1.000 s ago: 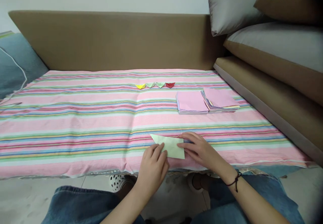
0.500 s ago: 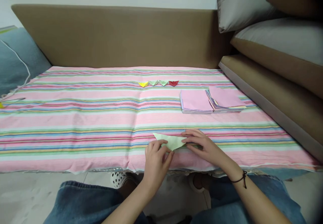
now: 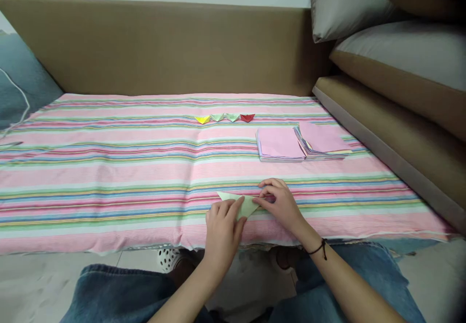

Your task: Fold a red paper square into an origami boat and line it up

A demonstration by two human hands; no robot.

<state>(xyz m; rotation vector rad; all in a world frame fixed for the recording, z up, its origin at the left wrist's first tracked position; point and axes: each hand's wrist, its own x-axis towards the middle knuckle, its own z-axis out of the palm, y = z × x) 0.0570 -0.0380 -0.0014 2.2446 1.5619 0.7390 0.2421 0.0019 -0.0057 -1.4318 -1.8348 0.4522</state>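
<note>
On a striped cloth (image 3: 109, 167) spread before a brown backrest (image 3: 163, 46), two stacks of pink paper (image 3: 280, 143) and a row of four small folded pieces (image 3: 224, 117) lie well beyond a light-green paper (image 3: 244, 207), folded to a triangle near the front edge between a person's hands. The fold would likely come out cleanest with the edges matched first, the sheet pinned flat, and the crease pressed from the middle outward. The left hand (image 3: 220, 233) lies loosely spread, its fingertips (image 3: 236, 205) pressing the sheet's near side, while the right hand (image 3: 280, 206) curls, fingers (image 3: 259, 200) nipping the right-hand point.
</note>
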